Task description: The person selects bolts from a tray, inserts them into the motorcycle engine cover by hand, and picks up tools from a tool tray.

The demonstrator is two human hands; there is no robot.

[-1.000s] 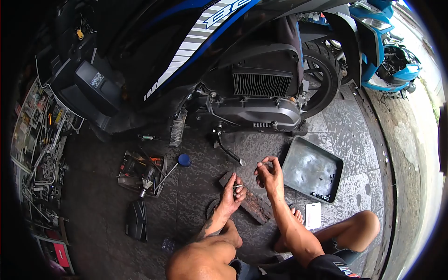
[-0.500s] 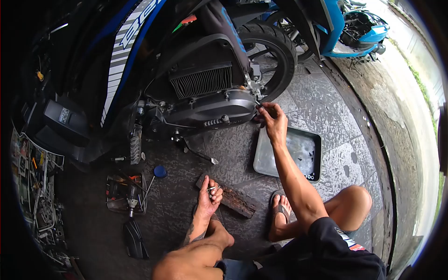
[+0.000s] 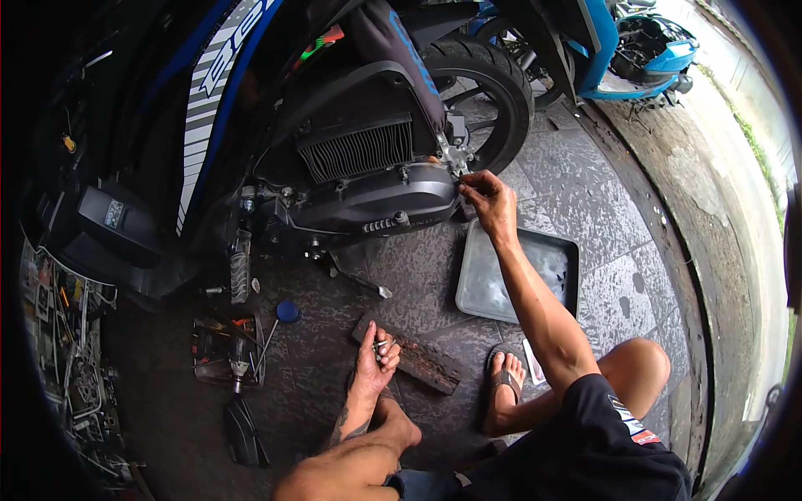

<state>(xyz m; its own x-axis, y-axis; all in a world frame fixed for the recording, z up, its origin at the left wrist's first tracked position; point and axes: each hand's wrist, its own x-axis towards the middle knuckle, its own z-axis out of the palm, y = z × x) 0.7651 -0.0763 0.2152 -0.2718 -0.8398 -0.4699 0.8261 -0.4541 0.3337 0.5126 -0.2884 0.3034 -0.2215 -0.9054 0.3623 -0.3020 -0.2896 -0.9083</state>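
The grey engine side cover (image 3: 393, 194) of a scooter lies before me, with a ribbed black finned part (image 3: 357, 150) above it. My right hand (image 3: 493, 207) reaches to the cover's rear end, thumb and fingers pinched together against the edge. Whatever sits between those fingertips is too small and hidden to make out. Lower down, my left hand (image 3: 372, 367) is half closed, palm up, around several small metal bolts (image 3: 381, 346). It rests above a worn wooden block (image 3: 428, 367) on the floor.
A grey tray (image 3: 462, 280) with small dark bits stands under my right forearm. At left are a tool tray (image 3: 198, 367) with a power driver (image 3: 241, 351), a blue-capped tool (image 3: 288, 311) and piled tools (image 3: 75, 359). The kickstand (image 3: 368, 285) juts out. Behind are the rear wheel (image 3: 518, 100) and another scooter (image 3: 597, 63).
My right hand has turned slightly and its fingers now press closer to the cover's rear edge. The thin item seen at its fingertips no longer shows clearly. My left hand stays in place.
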